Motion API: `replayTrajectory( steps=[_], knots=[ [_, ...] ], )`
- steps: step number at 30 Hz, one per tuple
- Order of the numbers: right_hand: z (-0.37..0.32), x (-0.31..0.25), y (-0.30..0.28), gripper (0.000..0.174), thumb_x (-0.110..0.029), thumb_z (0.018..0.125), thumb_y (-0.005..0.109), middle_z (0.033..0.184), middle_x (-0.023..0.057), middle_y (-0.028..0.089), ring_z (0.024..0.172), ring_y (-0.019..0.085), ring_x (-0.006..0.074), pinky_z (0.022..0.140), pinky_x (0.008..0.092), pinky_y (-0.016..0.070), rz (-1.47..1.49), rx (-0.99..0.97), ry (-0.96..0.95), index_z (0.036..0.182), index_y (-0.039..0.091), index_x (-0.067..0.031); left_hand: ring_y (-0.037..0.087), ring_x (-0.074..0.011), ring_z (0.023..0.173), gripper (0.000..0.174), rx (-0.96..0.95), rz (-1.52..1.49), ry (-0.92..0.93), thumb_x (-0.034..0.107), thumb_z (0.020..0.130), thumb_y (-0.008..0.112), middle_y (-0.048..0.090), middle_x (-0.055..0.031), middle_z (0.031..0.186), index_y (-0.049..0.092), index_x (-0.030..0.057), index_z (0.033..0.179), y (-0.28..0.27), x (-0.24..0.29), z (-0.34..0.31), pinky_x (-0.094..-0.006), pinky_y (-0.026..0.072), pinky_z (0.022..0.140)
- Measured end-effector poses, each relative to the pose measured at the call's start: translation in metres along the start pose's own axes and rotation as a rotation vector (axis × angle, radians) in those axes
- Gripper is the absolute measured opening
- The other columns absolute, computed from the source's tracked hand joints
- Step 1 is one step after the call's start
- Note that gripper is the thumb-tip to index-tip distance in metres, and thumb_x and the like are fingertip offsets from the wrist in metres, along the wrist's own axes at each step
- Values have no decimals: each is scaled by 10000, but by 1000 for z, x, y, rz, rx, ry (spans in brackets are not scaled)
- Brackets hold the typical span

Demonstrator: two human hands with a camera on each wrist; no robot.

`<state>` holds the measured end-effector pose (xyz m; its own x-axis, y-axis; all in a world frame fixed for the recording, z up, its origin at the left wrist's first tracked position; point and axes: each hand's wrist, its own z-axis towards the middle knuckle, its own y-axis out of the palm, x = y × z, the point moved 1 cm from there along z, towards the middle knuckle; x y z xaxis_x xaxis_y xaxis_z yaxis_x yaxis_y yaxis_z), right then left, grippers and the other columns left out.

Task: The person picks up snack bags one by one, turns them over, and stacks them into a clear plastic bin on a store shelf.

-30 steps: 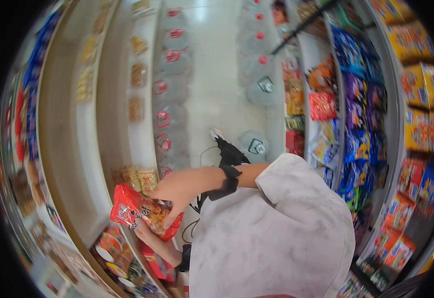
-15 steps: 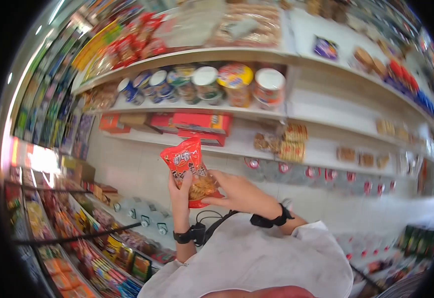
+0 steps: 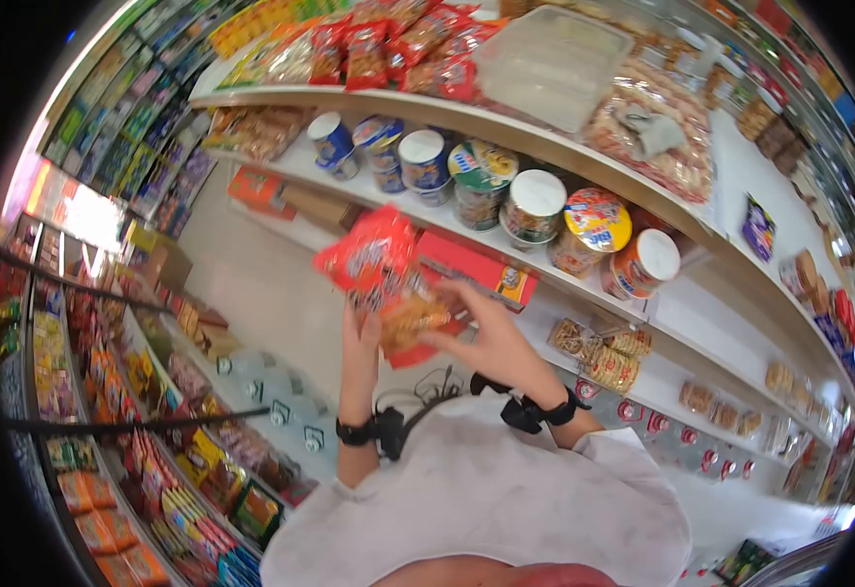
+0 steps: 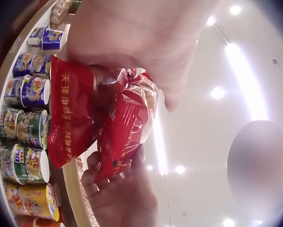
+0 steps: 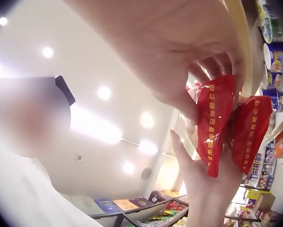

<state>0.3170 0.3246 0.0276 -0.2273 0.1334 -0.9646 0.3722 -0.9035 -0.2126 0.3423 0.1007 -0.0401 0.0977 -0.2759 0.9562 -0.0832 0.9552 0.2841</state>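
Observation:
A red snack bag with printed lettering and a window showing golden-brown food is held between both hands in front of the chest. My left hand grips its near left side, the thumb lying over the front. On the other side, my right hand pinches the lower right edge between thumb and fingers. Red flaps of the bag with yellow characters fold toward the left wrist camera. In the right wrist view the fingers of my right hand curl behind the bag.
Ahead, a shelf carries a row of instant noodle cups. More red snack bags lie on the shelf above, beside a clear plastic tray. Red boxes sit on the low shelf. Large water jugs line the floor at left.
The view has turned from the aisle to face the noodle cup shelf. Both hands have stayed on the red snack bag, now raised before the low shelf and tilted.

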Motion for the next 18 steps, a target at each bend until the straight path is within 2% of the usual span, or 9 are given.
replayTrajectory(
  steps=[2,5,9,12,15,16,18],
  knots=[
    [24,11,-7,604,-212,898,826,1201,163,696,1085,693,214,872,340,553,60,78,-67,1390,529,-28,532,-252,1372,646,-10,-105,25,414,1078,551,505,-144,1504,348,14,1542,14,17,34,-433,442,1142],
    [53,1,-22,596,-200,901,820,1215,151,698,1113,683,204,906,337,552,261,160,-1,1384,527,-9,488,-251,1413,712,-21,-2,69,431,1067,566,488,-139,1526,307,-4,1569,29,44,83,-430,391,1181],
    [94,5,-31,571,-194,908,812,1173,133,700,1072,682,195,923,338,550,173,320,-65,1362,533,10,492,-240,1399,773,-184,-15,118,445,1021,649,480,-139,1531,333,-13,1557,30,48,145,-405,387,1171],
    [127,-2,-37,561,-210,904,817,1266,171,633,1127,644,247,980,371,521,-66,332,-88,1339,546,20,520,-208,1335,734,-307,31,205,228,952,767,542,-121,1419,358,-6,1515,41,62,188,-364,446,1108],
    [161,1,-32,588,-216,899,821,1361,184,568,1219,600,281,1024,399,499,-229,382,-82,1357,540,23,551,-212,1304,786,-354,23,113,80,881,812,543,-123,1418,351,0,1513,33,67,239,-385,471,1096],
    [173,-1,-28,600,-218,897,823,1392,185,546,1254,584,293,1039,408,493,-266,406,-70,1366,536,23,567,-216,1290,784,-381,21,140,14,853,808,545,-123,1417,368,3,1502,27,67,257,-395,475,1096],
    [203,-8,-24,677,-221,883,837,1425,189,525,1307,557,293,1048,413,493,-169,444,-80,1418,495,14,564,-220,1295,781,-486,24,184,14,849,809,547,-125,1415,376,1,1499,19,74,294,-393,479,1093]
  ],
)
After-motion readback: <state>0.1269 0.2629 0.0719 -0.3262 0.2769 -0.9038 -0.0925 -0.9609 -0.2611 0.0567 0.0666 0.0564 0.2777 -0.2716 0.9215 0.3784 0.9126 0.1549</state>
